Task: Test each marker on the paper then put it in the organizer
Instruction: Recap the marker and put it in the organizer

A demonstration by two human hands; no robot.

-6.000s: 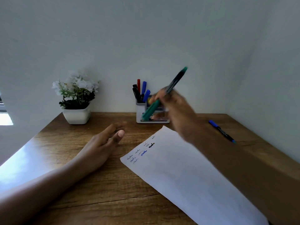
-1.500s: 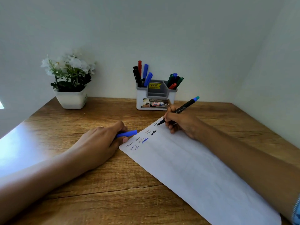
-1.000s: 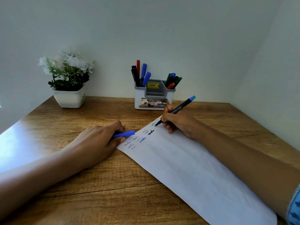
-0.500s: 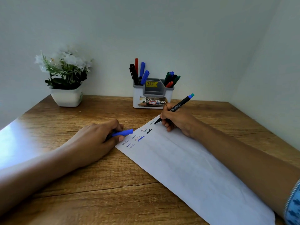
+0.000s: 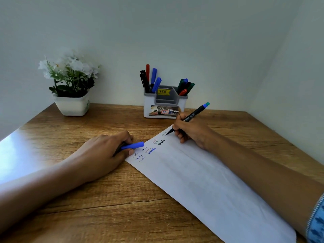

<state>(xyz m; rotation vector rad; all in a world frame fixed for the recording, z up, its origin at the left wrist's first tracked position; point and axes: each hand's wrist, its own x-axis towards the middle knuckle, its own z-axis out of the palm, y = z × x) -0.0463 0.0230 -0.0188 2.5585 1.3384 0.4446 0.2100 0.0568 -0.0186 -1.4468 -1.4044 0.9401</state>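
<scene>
Two hands, one marker under test. The right hand holds the uncapped marker in a tight writing grip. The tip touches the paper at the sheet's far corner, centre of the frame, beside a faint fresh scribble. The left hand, centre left, pinches the blue cap between thumb and fingers and lies against the paper's left edge.

Change: six seconds ago the right hand carried a green marker toward the organizer, while this marker lay capped at the right of the tabletop. Green markers now stand in the organizer's right compartment, presumably that one among them. Over the last second and a half the tip has crept only slightly along its line.

Reading: the test stroke is under way. Capping and stowing remain, and no other loose marker is in view.

Materials: slim black matte barrel with white lettering and a blue-green end plug. Thin white paper, slightly creased. Glossy wood-grain tabletop with glare at left. White and grey moulded plastic organizer, upper centre, bearing a yellow price sticker. Squat white pot of white flowers, upper left
</scene>
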